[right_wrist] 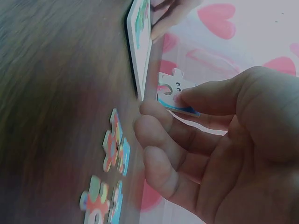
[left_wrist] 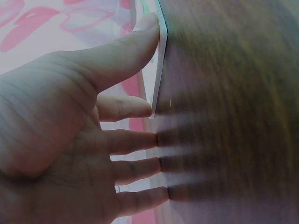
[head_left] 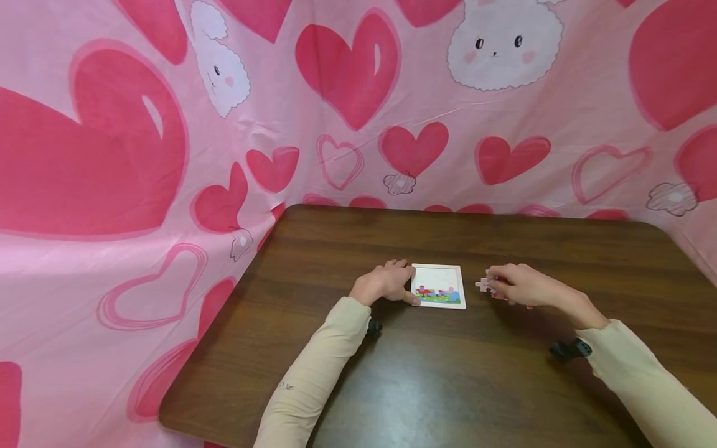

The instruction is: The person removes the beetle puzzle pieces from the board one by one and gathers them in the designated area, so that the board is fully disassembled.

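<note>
A square white-framed puzzle board (head_left: pixel 462 287) lies on the table, with a colourful picture strip filling its lower part and its upper part white. My left hand (head_left: pixel 386 283) rests at the board's left side, fingers spread and nearly straight; in the left wrist view the thumb (left_wrist: pixel 148 23) lies on the board's edge and the index finger touches near its corner. Right of the board, my right hand (head_left: pixel 526 285) pinches a puzzle piece (right_wrist: pixel 169 95), white with small black eyes and blue along one edge, between thumb and index finger. Its other fingers are curled below.
Several loose puzzle pieces (right_wrist: pixel 112 149) in red, yellow and blue lie on the brown wooden table (head_left: pixel 426 367) under the right hand, mostly hidden in the head view. A pink curtain (head_left: pixel 347 162) with hearts hangs behind the table and along its left side.
</note>
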A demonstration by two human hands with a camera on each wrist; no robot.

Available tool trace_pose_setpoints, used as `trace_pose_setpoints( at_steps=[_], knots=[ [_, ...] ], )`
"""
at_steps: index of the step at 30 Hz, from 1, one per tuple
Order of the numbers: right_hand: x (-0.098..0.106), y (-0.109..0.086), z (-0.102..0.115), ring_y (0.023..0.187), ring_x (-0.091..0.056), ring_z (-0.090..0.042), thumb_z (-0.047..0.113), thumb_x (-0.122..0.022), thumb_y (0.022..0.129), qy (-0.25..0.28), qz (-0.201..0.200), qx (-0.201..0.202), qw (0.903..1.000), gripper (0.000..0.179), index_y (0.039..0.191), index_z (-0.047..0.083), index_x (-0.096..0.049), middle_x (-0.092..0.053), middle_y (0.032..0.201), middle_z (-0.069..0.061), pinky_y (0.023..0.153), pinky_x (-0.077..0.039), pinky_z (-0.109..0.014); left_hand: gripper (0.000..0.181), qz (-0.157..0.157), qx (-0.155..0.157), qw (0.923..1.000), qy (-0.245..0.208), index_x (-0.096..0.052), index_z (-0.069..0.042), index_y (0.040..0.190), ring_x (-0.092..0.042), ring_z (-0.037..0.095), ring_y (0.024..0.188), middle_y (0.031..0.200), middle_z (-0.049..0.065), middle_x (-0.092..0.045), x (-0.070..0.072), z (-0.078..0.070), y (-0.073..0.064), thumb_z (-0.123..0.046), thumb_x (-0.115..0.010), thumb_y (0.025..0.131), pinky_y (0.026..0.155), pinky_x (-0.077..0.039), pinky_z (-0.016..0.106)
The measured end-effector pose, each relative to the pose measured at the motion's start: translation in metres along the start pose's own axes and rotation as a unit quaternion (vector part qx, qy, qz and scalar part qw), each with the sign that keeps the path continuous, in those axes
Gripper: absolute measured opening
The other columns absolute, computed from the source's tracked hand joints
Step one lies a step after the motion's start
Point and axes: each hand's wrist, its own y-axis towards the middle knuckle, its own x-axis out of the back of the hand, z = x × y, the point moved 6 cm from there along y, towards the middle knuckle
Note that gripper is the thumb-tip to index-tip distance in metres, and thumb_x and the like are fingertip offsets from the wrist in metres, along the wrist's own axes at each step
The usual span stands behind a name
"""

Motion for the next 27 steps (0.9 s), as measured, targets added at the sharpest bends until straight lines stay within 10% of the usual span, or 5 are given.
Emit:
trace_pose_setpoints(
  at_steps=[27],
  knots=[
    [0.022, -0.024, -0.035, 0.057, -0.053, -0.012, 0.021, -0.054, 0.101, 0.010, 0.031, -0.019, 0.9993, 0.014, 0.094, 0.010, -0.060, -0.057, 0.069, -0.001, 0.048, -0.046, -0.027, 0.078, 0.003, 0.000, 0.9998, -0.018, -0.041, -0.017, 0.148, -0.024, 0.030, 0.150, 0.162, 0.009, -0.027, 0.000, 0.000, -0.001, -0.057, -0.067, 0.086, 0.119, -0.027, 0.051]
  ],
)
